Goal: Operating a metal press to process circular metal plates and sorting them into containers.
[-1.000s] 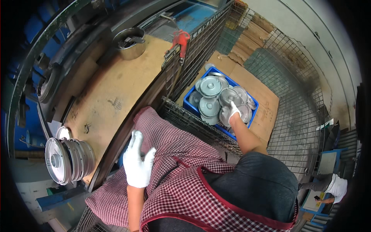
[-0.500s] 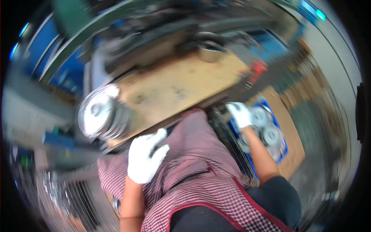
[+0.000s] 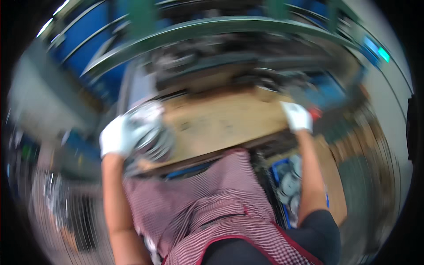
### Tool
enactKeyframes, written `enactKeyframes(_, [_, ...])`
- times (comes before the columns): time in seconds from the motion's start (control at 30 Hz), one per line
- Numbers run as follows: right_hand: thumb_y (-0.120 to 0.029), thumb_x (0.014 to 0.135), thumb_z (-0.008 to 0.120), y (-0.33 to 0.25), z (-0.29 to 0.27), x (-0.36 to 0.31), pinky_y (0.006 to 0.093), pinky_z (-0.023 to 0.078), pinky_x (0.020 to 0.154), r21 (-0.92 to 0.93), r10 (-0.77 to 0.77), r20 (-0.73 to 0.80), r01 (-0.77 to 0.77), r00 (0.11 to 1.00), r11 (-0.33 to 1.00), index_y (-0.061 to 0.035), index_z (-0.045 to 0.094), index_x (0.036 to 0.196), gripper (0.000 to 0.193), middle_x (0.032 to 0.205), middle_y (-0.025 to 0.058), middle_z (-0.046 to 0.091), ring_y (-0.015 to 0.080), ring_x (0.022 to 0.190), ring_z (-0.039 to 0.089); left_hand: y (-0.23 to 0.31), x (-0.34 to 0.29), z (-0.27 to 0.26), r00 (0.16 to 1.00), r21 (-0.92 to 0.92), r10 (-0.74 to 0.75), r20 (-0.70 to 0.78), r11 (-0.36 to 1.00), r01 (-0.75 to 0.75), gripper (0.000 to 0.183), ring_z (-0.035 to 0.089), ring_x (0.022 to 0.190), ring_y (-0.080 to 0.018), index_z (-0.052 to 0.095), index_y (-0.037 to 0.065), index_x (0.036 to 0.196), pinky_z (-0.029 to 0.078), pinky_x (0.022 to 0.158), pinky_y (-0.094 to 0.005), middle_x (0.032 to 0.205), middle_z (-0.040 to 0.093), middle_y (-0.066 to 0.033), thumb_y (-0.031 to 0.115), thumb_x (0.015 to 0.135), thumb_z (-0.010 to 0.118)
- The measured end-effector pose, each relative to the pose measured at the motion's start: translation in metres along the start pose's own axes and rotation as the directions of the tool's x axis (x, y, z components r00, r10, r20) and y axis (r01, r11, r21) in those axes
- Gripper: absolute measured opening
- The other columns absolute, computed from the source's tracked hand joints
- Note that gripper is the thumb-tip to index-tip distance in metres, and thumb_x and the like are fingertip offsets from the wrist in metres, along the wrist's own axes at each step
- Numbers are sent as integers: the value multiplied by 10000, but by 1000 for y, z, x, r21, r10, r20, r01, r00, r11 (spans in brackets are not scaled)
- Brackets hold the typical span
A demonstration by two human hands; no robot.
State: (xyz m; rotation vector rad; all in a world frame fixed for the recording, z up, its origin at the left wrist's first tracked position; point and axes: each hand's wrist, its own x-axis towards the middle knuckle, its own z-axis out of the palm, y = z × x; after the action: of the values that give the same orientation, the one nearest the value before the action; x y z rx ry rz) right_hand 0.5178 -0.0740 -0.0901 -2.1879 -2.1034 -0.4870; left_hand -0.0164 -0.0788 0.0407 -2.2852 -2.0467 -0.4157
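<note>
Stacked lids [image 3: 160, 143] lie just beside the left fingers [image 3: 127, 131], whose closure I cannot tell.

Glossy metal discs [image 3: 160, 145], cloth apron [image 3: 185, 194]

From the person's head, one wide fisheye looks down and forward over the nearby apron [image 3: 234, 181] and bench [image 3: 212, 128].

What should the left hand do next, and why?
Perhaps the left hand should close on the stacked metal discs, since it is at them, while the right hand is away beside the red tool. Blur hides any grip.
</note>
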Motion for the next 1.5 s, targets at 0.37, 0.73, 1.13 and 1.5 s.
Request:
enactKeyframes(0.37, [-482, 926, 419, -20, -18, -1, 444, 480, 756, 449, 468, -9, -415, 884, 791, -113, 716, 795, 492, 830, 135, 694, 324, 773, 659, 5, 44, -26, 844, 33, 410, 346, 894, -448, 443, 613, 907, -381, 575, -54, 1190, 461, 820, -413, 1038, 601, -318, 249, 869, 619])
enactKeyframes(0.73, [-445, 954, 378, -19, 1, -1, 450, 498, 585, 310, 400, -147, -342, 905, 887, -135, 687, 786, 468, 771, 104, 687, 300, 676, 659, -29, 115, 45, 989, -275, 148, 3, 951, -141, 422, 611, 942, -277, 601, -68, 1153, 452, 868, -350, 1063, 653, -194, 303, 970, 516])
enactKeyframes(1.13, [-526, 908, 500, -20, 8, 6, 443, 468, 744, 414, 597, -83, -517, 798, 749, -40, 668, 805, 524, 838, 220, 643, 390, 805, 618, -3, 95, 35, 976, -136, -115, 185, 981, 141, 693, 609, 1002, -402, 706, 24, 977, 433, 905, -431, 1009, 657, -248, 606, 925, 333])
enactKeyframes(1.5, [-544, 894, 501, -18, 19, 9, 432, 470, 818, 530, 662, -25, -552, 749, 644, -36, 705, 921, 548, 923, 205, 677, 373, 893, 637, -4, 97, 35, 971, -111, -123, 203, 983, 147, 705, 609, 999, -403, 706, 16, 978, 426, 918, -437, 997, 654, -258, 595, 943, 305])
